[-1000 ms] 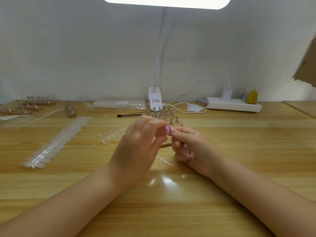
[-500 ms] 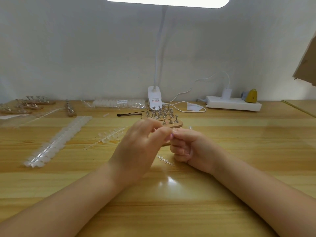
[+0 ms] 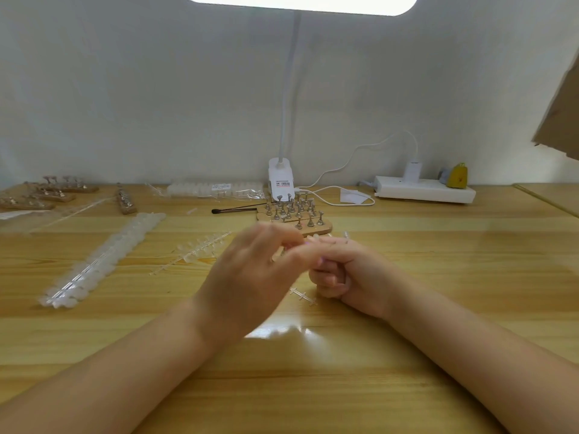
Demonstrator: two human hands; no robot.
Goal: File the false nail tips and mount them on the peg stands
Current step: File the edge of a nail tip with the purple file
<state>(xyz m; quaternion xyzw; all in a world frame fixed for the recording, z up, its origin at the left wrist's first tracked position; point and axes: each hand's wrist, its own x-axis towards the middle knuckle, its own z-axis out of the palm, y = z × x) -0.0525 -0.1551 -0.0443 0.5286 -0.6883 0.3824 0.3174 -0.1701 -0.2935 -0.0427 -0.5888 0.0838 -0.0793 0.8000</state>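
My left hand (image 3: 255,274) and my right hand (image 3: 354,274) meet fingertip to fingertip above the middle of the table. The left hand is blurred; its thumb and forefinger pinch a small purple nail file (image 3: 305,243), mostly hidden. My right hand is curled and pinches a clear false nail tip (image 3: 346,235) that pokes out past its knuckles. Just behind the hands stands a wooden peg stand (image 3: 324,227) with several metal pegs. Strips of clear nail tips (image 3: 103,258) and a shorter strip (image 3: 202,247) lie to the left.
A bare plastic strip (image 3: 302,296) lies under the hands. A dark brush (image 3: 235,210), a bag of tips (image 3: 213,189), the lamp base (image 3: 281,183) and a power strip (image 3: 423,191) line the back. More peg stands (image 3: 56,189) sit far left.
Both hands have risen slightly and stayed pressed together. The left fingers have shifted over the right fingertips, so the purple file shows less than before.
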